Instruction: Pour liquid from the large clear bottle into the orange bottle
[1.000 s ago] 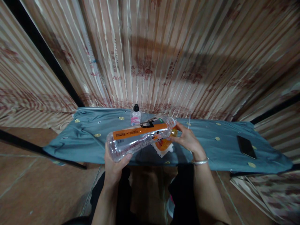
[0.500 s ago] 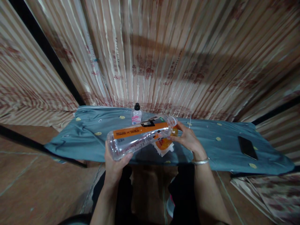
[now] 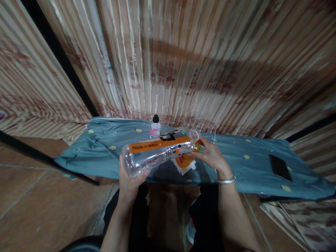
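Observation:
A clear plastic bottle (image 3: 160, 150) with an orange and grey label lies tilted across the middle, its white-capped neck to the upper right. My left hand (image 3: 132, 180) is closed around its base end. At the neck and cap, my right hand (image 3: 210, 154) grips with thumb and fingers; a silver bangle circles that wrist. Behind and below the bottle, an orange see-through object (image 3: 185, 161) rests on a piece of white tissue (image 3: 187, 170); the bottle and my right hand partly hide it. Just past the bottle stands a small clear bottle (image 3: 155, 128) with a black cap and pink print.
The narrow table carries a blue-green cloth (image 3: 236, 168) with yellow prints. A dark phone (image 3: 280, 168) lies at its right. Pleated curtains (image 3: 168, 77) hang close behind, and black poles (image 3: 60, 59) slope down at the sides. Tiled floor (image 3: 34, 196) shows below.
The view has shifted slightly, so the table and its things sit a little further right. Both hands keep hold of the bottle, with almost no change in its tilt.

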The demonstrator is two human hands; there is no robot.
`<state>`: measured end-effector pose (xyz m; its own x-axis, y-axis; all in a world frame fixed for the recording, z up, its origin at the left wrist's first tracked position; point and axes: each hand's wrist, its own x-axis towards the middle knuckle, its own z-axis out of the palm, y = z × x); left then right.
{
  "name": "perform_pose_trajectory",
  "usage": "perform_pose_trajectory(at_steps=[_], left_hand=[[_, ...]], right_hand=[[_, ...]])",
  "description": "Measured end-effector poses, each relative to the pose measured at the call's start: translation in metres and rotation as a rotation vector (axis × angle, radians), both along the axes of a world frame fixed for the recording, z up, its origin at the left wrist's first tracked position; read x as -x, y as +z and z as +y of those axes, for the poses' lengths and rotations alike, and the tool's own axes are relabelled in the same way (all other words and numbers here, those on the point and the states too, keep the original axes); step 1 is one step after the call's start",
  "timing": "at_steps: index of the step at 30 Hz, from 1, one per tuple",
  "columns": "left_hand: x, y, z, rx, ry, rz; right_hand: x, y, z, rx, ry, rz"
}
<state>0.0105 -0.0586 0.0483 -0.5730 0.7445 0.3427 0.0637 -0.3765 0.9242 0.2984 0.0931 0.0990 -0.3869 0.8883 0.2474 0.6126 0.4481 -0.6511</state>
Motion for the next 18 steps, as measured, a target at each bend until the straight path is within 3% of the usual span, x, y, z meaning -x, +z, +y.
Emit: perform_pose_trajectory(at_steps=[10,18], left_hand=[[-0.005,0.011,-0.004,-0.003,-0.022,-0.025],[-0.004,0.009,-0.004,0.006,-0.015,-0.008]], right_hand=[[-0.001,-0.003,0.001,-0.027,-0.006,0.013],[0.001,-0.003,0.000,-0.009,-0.007,0.031]])
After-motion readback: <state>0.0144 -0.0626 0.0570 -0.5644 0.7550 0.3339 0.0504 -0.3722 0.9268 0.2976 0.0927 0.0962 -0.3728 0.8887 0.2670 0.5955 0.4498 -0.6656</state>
